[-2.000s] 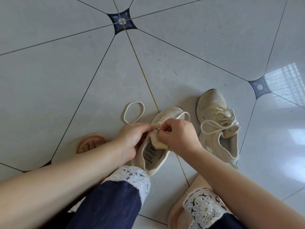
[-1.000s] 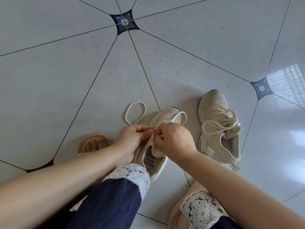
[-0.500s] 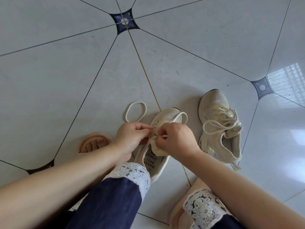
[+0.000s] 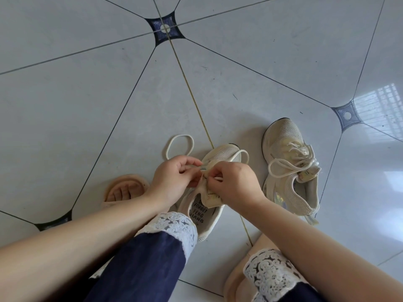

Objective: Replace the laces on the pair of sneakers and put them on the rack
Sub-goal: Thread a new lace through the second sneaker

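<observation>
On the gray tile floor, low in the middle of my view, I see the near sneaker. Its toe points away from the person. Both hands meet over the middle of this shoe. The left hand has its fingers curled, and its thumb and first finger pinch the cream lace just above the tongue. The right hand is curled too, and its fingertips pinch a bit of the same lace, close against the left hand. I cannot tell which hole the lace goes through. One loop of the lace lies on the floor just left of the near sneaker's toe. A second loop rests across the toe itself. Inside the near sneaker I can read "FORGET FENG" on the insole. To the right of the near sneaker lies the other sneaker, apart from it, with its lace threaded in and loose on top. To the left of the near sneaker is a foot in a tan slipper. A navy trouser leg with a white lacy cuff covers the near sneaker's heel.
</observation>
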{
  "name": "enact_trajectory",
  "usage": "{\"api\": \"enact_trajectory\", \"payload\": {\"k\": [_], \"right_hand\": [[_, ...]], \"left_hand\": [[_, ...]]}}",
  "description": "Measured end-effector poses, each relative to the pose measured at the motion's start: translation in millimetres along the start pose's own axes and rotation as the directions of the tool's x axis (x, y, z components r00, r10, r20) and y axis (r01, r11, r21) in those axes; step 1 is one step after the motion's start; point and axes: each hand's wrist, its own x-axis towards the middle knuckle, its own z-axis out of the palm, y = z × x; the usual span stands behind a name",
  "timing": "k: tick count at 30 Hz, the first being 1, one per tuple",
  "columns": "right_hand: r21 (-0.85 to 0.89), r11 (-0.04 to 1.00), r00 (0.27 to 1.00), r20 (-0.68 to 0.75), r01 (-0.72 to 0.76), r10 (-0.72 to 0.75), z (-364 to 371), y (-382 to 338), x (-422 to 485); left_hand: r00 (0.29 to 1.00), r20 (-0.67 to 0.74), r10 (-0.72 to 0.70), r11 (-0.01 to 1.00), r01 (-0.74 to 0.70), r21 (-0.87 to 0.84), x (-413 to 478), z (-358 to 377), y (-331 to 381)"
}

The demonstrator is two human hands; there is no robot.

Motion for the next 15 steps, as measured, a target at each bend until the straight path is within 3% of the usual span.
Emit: {"api": "enact_trajectory", "payload": {"k": [8, 13, 15], "right_hand": [[0.148, 0.989, 1.0, -0.013, 0.018, -0.016, 3.9, 1.6, -4.9], [0.277, 0.96, 0.998, -0.031, -0.043, 0.053, -0.1, 6.2, -8.5], [0.211, 0.976, 0.998, -0.011, -0.054, 0.057, -0.4, 4.5, -9.1]], "left_hand": [[0.991, 0.02, -0.134, 0.984, 0.135, -0.116, 3.8, 4.6, -4.3], [0.992, -0.084, -0.09, 0.991, 0.081, -0.104, 5.8, 6.1, -0.9], [0.99, -0.132, -0.04, 0.999, 0.038, -0.019, 5.0, 8.4, 0.1]]}}
